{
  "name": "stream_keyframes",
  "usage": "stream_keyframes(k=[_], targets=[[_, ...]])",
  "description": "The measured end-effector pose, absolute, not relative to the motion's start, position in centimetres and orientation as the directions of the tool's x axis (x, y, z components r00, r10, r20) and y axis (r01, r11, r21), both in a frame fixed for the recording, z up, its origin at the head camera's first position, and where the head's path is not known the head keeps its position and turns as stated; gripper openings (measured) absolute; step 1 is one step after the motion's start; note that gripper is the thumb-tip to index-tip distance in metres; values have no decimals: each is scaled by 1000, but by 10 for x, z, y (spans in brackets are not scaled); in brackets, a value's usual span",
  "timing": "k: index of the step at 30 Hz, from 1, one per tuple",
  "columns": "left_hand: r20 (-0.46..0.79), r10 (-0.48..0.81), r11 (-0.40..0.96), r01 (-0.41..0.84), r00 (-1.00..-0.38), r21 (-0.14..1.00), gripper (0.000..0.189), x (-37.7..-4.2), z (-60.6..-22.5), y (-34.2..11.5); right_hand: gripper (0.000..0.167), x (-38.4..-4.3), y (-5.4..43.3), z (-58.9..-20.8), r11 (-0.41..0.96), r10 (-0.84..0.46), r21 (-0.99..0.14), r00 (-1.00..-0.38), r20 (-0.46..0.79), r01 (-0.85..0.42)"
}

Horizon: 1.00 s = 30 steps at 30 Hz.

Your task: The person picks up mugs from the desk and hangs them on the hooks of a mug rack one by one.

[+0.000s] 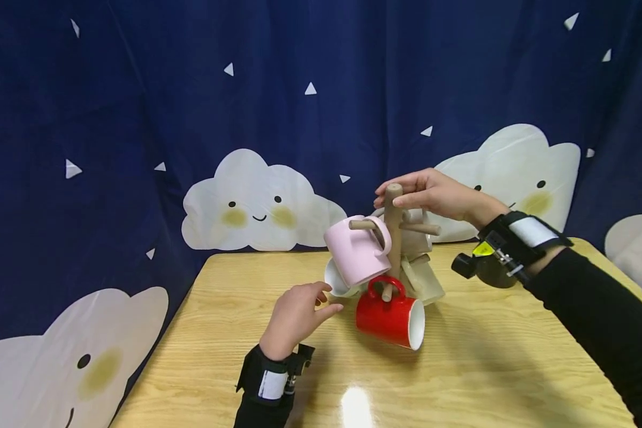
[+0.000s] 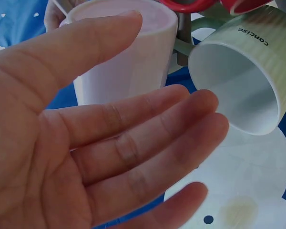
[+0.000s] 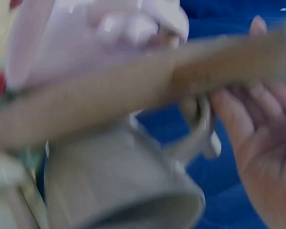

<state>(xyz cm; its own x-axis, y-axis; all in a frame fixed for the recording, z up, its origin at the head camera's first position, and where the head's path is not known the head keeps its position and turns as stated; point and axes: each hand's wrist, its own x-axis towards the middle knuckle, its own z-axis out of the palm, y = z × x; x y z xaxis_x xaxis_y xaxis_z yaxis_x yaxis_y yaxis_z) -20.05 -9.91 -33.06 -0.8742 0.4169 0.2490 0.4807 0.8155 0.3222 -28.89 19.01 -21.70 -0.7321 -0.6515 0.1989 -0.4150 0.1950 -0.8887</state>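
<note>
A wooden mug tree [image 1: 393,238] stands on the table, hung with several mugs. My right hand [image 1: 433,193] is at the top of its post, thumb in front and fingers behind, without a visible firm grip. A pink mug [image 1: 353,255] hangs on the left, and a red mug [image 1: 385,318] hangs low in front. Behind the pink one is a pale mug [image 2: 248,71] lettered "concise". A grey mug [image 3: 119,176] and a cream mug [image 1: 425,279] hang at the back right. My left hand [image 1: 294,315] holds nothing, fingers loosely extended beside the pink and pale mugs.
The wooden table [image 1: 246,285] carries the tree near its back edge. Beyond it hangs a dark blue curtain [image 1: 278,35] with cloud faces and small white triangles. Both wrists wear dark straps with cameras.
</note>
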Motion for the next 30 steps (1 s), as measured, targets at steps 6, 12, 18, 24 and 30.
stream_keyframes(k=[6,12,18,24,30], targets=[[249,416,817,479,-875,320,38,-201,-331,-98,20,-275,180,-222,148,-512,-921,-824,241,-361],[249,417,821,479,-874,310,36,-201,-331,-97,20,-262,169,-223,138,-345,-932,-899,271,-334],[228,408,831,463,-884,309,36,-201,-332,-96,22,-250,156,-227,272,-90,-906,-946,312,-325],[230,401,835,457,-887,307,37,-202,-330,-95,27,-245,139,-231,512,134,-777,-859,493,-366],[231,393,836,450,-890,315,39,-203,-329,-97,18,-250,127,-239,600,187,-659,-721,668,-454]])
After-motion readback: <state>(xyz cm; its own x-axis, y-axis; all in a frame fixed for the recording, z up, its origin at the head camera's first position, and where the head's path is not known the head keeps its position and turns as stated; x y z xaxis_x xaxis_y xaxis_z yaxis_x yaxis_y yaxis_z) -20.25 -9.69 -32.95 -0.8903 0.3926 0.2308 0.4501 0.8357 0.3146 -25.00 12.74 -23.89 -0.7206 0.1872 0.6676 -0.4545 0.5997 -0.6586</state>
